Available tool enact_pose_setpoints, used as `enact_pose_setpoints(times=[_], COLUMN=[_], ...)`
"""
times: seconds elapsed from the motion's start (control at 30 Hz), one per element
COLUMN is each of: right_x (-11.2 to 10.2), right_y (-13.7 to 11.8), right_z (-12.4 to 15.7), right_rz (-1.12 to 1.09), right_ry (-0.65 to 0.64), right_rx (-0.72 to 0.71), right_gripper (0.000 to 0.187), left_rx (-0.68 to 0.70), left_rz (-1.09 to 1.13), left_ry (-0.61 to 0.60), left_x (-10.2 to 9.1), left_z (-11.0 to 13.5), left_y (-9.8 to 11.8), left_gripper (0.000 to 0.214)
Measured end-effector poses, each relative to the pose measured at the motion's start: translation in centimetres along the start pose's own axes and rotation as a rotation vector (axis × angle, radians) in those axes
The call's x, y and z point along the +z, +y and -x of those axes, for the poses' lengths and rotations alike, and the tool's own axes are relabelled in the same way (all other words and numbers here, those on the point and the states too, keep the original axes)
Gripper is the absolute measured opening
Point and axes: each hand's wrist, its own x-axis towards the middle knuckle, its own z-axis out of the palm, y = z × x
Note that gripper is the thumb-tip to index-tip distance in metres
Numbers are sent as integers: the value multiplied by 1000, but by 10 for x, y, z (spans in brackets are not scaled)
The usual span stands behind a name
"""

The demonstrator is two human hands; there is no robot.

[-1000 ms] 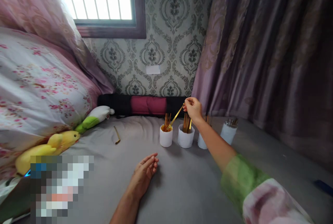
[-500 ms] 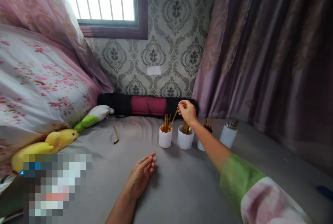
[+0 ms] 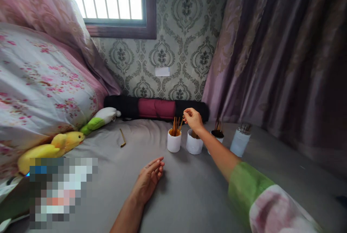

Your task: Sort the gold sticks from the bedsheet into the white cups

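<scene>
My right hand (image 3: 192,119) reaches out over a row of white cups on a grey bed sheet (image 3: 173,193). Its fingers pinch the top of a thin gold utensil (image 3: 181,124) that stands in the leftmost cup (image 3: 174,141) among other gold pieces. A second white cup (image 3: 194,144) sits just below that hand. Two more cups (image 3: 240,141) stand further right, one partly hidden by my forearm. My left hand (image 3: 149,179) rests flat on the sheet nearer to me, fingers stretched out, holding nothing. A single gold spoon (image 3: 123,138) lies loose on the sheet to the left.
A black and maroon rolled mat (image 3: 155,108) lies against the patterned wall. A yellow duck toy (image 3: 51,148) and a green and white plush (image 3: 100,117) lie by a floral quilt (image 3: 40,81) at left. Purple curtains (image 3: 284,63) hang at right.
My right hand has lowered the gold utensil from a slant into the leftmost cup, moving slightly left and down. The left hand has stayed on the sheet.
</scene>
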Motion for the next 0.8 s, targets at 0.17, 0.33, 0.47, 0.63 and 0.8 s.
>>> enact_pose_setpoints(times=[0.17, 0.33, 0.47, 0.63, 0.8], right_x=[4, 6, 8, 11, 14], right_y=[9, 11, 8, 9, 19], right_z=[0, 4, 7, 10, 9], right_rz=[35, 25, 19, 20, 19], right_ry=[-27, -47, -62, -73, -83], right_rx=[47, 75, 110, 138, 122], right_gripper=[10, 8, 7, 7, 9], left_rx=[-2, -7, -6, -11, -7], left_rz=[2, 7, 11, 8, 19], left_ry=[-13, 5, -1, -3, 4], left_x=[-1, 1, 2, 2, 2], left_z=[-2, 0, 1, 1, 0], left_y=[0, 2, 2, 3, 3], left_gripper=[24, 22, 22, 22, 22])
